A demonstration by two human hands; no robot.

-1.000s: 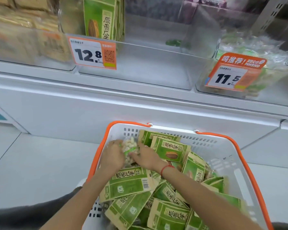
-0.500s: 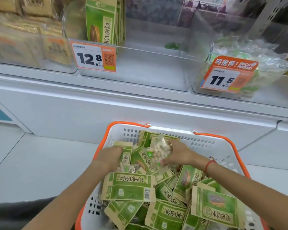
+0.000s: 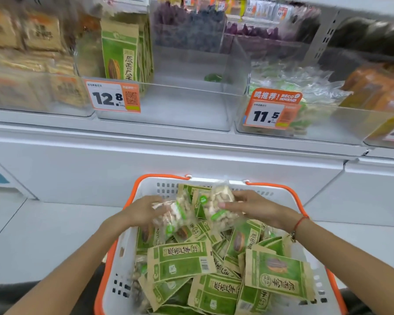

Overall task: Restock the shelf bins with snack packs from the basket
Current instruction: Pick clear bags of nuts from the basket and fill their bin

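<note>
Since half a second ago the left hand [image 3: 143, 210] has let go of the green paper pack and now takes a clear pack of nuts [image 3: 172, 215], while the right hand [image 3: 250, 206] has lifted its own clear nut pack [image 3: 221, 208] a little higher, toward the far rim of the basket [image 3: 289, 192]. Both hands are now clamped on one transparent pack each, the fingers curled around the soft film, and the two packs sit side by side in the centre of the frame, just above the pile. Under them the basket holds many green paper packs [image 3: 180, 260], lying flat and mixed in all directions, in the lower middle of the frame.

The step in hand seems to be the picking: the person sorts the clear packs out from the green ones. In the right upper part of the frame, the bin with the 11.5 price tag [image 3: 271, 110] holds similar transparent packs [image 3: 305, 87], so I judge this is the goal. The middle bin [image 3: 180, 105] with the 12.8 tag [image 3: 114, 97] has only a few green packs [image 3: 121, 53] standing at its left side.

The next move asks to raise both packs clear of the basket rim, bring them up and to the right over the front wall of the bin, and lay them inside without crushing the film.
</note>
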